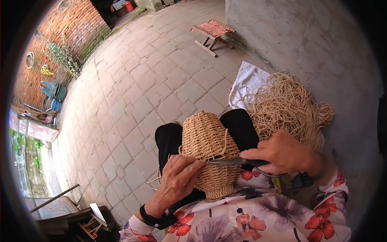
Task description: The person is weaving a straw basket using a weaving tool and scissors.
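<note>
A woven basket [209,137] of tan twisted cord lies across my lap, its narrow rim toward me. My left hand [179,177] is at the basket's left side, thumb and fingers pressed together; what they pinch is hidden. My right hand [282,153] grips a pair of scissors [229,161] with dark handles. The blades lie across the basket and point left, their tip by my left thumb. A short cord end [225,137] stands out from the weave above the blades. Thin loose strands hang left of the basket.
A big tangled heap of tan cord [290,105] lies to my right, partly on a white cloth [248,82], beside a grey wall [314,40]. A folding stool [213,30] with a red woven seat stands farther off on the paving. A brick wall [72,28] rises at the far left.
</note>
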`<state>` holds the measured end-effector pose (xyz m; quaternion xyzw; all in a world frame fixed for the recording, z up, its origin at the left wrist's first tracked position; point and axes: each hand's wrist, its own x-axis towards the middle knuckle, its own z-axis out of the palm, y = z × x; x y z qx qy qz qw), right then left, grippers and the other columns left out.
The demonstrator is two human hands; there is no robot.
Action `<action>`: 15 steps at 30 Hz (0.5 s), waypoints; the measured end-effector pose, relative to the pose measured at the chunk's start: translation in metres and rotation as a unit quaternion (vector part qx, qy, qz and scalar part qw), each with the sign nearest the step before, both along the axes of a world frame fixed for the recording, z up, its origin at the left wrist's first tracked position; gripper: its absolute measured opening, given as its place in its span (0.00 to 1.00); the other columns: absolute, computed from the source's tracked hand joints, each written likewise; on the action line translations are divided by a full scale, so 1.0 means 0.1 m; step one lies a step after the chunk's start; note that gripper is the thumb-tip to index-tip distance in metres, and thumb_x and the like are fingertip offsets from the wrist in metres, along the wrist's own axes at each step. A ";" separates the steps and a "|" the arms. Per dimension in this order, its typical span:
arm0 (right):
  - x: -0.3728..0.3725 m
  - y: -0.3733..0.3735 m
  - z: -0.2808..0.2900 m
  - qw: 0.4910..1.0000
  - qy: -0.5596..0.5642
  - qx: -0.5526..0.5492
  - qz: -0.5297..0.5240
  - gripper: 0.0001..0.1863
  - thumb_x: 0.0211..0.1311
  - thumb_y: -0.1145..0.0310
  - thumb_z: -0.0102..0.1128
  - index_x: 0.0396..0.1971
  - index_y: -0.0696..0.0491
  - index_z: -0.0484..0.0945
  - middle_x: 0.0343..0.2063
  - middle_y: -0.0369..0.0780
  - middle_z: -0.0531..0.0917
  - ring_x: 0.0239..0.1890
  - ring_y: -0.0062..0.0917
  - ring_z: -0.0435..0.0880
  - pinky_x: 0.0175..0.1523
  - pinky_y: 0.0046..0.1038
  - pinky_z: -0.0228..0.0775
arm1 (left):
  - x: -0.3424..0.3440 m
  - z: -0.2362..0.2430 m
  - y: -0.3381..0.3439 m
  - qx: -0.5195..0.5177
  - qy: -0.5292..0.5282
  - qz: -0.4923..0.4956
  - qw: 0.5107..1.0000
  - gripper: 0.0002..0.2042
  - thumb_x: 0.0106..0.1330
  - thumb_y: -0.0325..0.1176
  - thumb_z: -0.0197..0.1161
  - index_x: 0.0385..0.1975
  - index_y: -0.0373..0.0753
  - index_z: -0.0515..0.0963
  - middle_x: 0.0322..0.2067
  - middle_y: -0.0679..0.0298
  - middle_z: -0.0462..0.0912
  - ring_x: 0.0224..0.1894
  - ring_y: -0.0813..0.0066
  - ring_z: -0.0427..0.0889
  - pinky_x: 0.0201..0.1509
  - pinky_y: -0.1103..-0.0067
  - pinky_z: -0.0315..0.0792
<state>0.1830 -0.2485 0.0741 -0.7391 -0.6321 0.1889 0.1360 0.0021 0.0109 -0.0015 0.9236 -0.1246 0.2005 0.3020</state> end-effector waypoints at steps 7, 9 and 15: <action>0.02 -0.22 -0.16 0.967 0.153 0.117 -0.168 0.30 0.43 0.69 0.81 0.51 0.49 0.82 0.38 0.41 0.88 0.24 0.21 0.84 0.31 0.21 0.77 | 0.16 0.27 0.05 0.075 0.082 -0.029 0.993 0.11 0.55 0.27 0.70 0.39 0.44 0.82 0.30 0.70 0.79 0.31 0.70 0.76 0.37 0.72 0.63; 0.00 -0.24 -0.20 0.967 0.160 0.096 -0.171 0.29 0.44 0.68 0.81 0.51 0.51 0.82 0.37 0.41 0.88 0.24 0.20 0.84 0.31 0.21 0.77 | 0.14 0.33 0.00 0.094 0.078 -0.026 0.992 0.11 0.55 0.27 0.69 0.39 0.44 0.82 0.29 0.69 0.78 0.31 0.69 0.76 0.36 0.72 0.64; -0.05 -0.30 -0.34 0.956 0.167 0.151 -0.188 0.27 0.49 0.67 0.76 0.53 0.47 0.82 0.27 0.37 0.86 0.20 0.21 0.81 0.26 0.22 0.73 | 0.23 0.42 0.00 0.112 0.146 -0.046 0.982 0.11 0.52 0.24 0.67 0.36 0.43 0.80 0.25 0.68 0.76 0.26 0.68 0.77 0.30 0.71 0.64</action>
